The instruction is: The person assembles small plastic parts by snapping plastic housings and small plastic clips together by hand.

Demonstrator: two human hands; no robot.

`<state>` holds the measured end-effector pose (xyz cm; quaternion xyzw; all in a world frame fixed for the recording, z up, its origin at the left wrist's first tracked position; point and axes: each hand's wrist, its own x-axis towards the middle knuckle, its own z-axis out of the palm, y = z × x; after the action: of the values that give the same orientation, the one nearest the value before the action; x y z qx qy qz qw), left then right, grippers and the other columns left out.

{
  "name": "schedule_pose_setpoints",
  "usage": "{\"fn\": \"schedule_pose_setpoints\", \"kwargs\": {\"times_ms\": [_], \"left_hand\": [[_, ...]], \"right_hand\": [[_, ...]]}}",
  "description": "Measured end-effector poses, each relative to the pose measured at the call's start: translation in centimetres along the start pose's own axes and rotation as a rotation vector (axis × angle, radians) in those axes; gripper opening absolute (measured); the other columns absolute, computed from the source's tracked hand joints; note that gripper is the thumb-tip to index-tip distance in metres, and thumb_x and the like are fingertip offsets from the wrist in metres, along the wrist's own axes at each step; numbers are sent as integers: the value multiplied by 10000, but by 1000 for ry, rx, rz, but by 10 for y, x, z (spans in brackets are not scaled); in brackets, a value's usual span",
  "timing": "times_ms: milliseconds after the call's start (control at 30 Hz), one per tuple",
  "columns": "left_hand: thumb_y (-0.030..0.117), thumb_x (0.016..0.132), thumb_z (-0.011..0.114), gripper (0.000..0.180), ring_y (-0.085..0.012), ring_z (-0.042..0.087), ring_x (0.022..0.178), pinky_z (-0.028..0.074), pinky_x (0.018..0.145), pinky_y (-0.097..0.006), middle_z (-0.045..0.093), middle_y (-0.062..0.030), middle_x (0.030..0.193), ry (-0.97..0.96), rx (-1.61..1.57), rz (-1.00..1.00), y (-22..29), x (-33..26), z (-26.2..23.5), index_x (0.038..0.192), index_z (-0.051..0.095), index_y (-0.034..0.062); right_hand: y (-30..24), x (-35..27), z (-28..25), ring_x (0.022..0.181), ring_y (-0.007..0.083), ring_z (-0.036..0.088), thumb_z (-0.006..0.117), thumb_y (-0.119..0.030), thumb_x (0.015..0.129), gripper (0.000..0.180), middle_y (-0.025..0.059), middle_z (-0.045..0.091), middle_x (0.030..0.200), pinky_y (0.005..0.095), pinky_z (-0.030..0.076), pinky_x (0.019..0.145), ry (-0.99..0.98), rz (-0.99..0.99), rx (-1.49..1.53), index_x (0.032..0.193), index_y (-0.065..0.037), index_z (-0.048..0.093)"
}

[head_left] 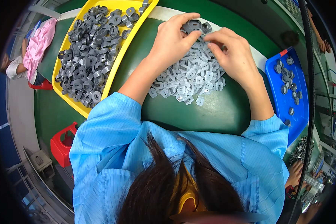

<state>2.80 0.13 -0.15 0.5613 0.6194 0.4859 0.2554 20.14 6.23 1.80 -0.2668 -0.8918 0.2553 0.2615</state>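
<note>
My left hand [172,39] is closed, its thumb and fingers around a small grey plastic housing [193,25] with a slot in its face. Another grey part sits right beside that one; I cannot tell whether it is held too. Just to the right, my right hand [233,54] has thumb and forefinger drawn together close to the left thumb. Whatever lies between those fingertips is too small or hidden to make out. Below and between both hands spreads a heap of translucent whitish plastic pieces [192,76] on the green tabletop [166,114].
On the left, a yellow tray [114,69] is heaped with grey housings. A blue tray [296,108] at the right holds several grey parts. A red stool [61,147] stands lower left. Other people's hands and arms show at both sides, one near pink cloth [41,41].
</note>
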Motion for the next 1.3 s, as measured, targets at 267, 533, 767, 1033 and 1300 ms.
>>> {"fn": "schedule_pose_setpoints", "kwargs": {"times_ms": [267,533,767,1033,1300], "left_hand": [[23,802,688,340,-49,595,768,498,651,-199,638,-87,957,25,-31,14,-7,1,5,1096,526,-32],[75,705,705,286,-185,584,662,470,553,-284,616,-95,864,105,49,166,13,-4,14,949,571,11],[44,696,713,273,-190,574,668,442,518,-287,611,-85,862,199,37,253,14,-9,18,930,577,17],[25,710,714,289,-117,547,614,447,510,-233,602,-79,900,241,-29,268,13,-13,19,969,586,1],[-6,708,706,296,-154,586,705,484,521,-258,568,-73,928,205,45,447,15,-11,23,986,612,30]], "right_hand": [[6,-12,-1,908,250,583,600,55,703,238,79,605,919,349,500,773,-100,-217,-318,909,-41,671],[1,6,-14,757,117,631,661,-64,854,148,76,656,862,227,521,715,123,376,837,959,37,639],[2,4,20,745,49,514,687,-119,838,105,-3,639,828,194,394,667,254,370,708,881,-24,669],[-18,-1,31,794,78,521,711,-97,811,120,8,626,858,243,428,727,335,485,1165,877,-12,658],[6,4,9,802,105,618,712,-108,804,244,70,636,920,236,509,684,120,426,1094,994,14,619]]}}
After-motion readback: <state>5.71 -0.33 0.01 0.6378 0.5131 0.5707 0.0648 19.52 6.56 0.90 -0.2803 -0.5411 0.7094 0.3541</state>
